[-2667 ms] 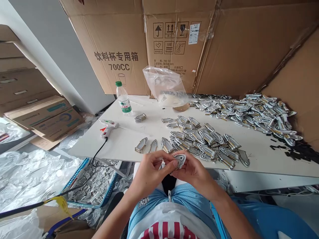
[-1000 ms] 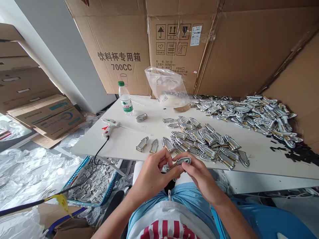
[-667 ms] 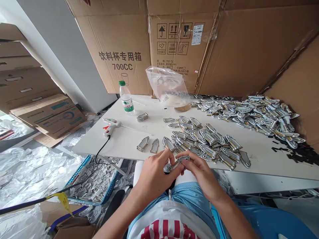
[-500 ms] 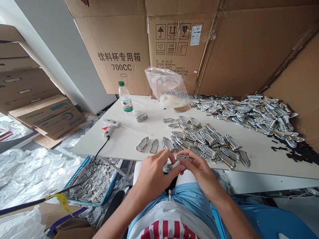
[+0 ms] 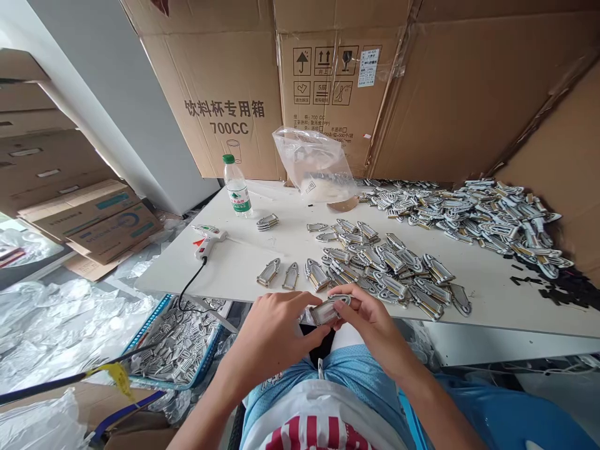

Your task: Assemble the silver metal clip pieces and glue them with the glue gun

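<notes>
white table [image 5: 244,265] before cardboard boxes [image 5: 225,87], left hand [image 5: 274,334] and right hand [image 5: 370,322] both pinching one silver patch [image 5: 328,310], fingers closed on it, patch pile [image 5: 389,272] just beyond

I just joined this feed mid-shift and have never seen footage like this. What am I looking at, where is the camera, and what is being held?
There is no machine here: a seated person works with two bare hands. The single camera sits on the person's head, looking forward and down. The left hand and right hand together hold one small metal piece over the lap, at the near edge of the white table. On the table lie a near heap of metal pieces, a bigger heap farther back, a glue gun, a water bottle and a clear plastic bag. Cardboard boxes stand behind.
</notes>
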{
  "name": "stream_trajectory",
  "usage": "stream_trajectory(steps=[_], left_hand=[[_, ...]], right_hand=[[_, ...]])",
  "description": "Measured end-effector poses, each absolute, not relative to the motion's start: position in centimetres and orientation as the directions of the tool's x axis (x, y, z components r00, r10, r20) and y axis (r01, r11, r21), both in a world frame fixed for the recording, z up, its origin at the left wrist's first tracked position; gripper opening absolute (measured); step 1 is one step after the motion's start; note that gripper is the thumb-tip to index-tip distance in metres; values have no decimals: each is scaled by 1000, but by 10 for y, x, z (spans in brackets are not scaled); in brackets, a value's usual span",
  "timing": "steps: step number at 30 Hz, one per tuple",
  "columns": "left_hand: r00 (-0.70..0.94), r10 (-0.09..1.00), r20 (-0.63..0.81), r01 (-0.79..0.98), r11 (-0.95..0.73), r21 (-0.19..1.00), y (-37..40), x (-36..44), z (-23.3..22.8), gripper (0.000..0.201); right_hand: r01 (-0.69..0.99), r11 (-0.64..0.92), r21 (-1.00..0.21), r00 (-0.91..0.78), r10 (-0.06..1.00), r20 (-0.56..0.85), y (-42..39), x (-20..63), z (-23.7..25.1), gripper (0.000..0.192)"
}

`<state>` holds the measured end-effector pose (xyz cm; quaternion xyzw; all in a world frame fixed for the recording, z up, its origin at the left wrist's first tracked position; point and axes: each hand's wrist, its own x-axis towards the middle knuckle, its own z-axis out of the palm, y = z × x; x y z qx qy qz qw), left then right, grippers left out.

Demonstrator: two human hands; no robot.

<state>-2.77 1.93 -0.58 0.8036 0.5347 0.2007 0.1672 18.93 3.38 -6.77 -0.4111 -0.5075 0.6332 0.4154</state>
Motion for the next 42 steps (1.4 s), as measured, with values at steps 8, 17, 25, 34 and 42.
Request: stream_trajectory(steps=[8,17,25,34,42], left_hand=[[272,951,150,844,-310,438,23,-36,-4,17],[-255,954,161,914,184,361,56,-86,-7,34],[-261,962,79,919,223,324,68,-94,-24,40],[-241,968,69,925,207,320,70,-94,-27,45],[-204,979,22,939,189,288,68,-99,-30,45]], right_hand=[[-143,-180,-973,-341,932,-123,34,187,-62,48],[-135,-100,-986,-223,973,-68,35,194,-55,36],[-118,-98,-988,-240,968,-67,34,195,-55,35],[-113,-88,-990,-236,970,-59,36,195,-53,38],[-98,-74,-992,-242,969,-49,37,195,-51,37]])
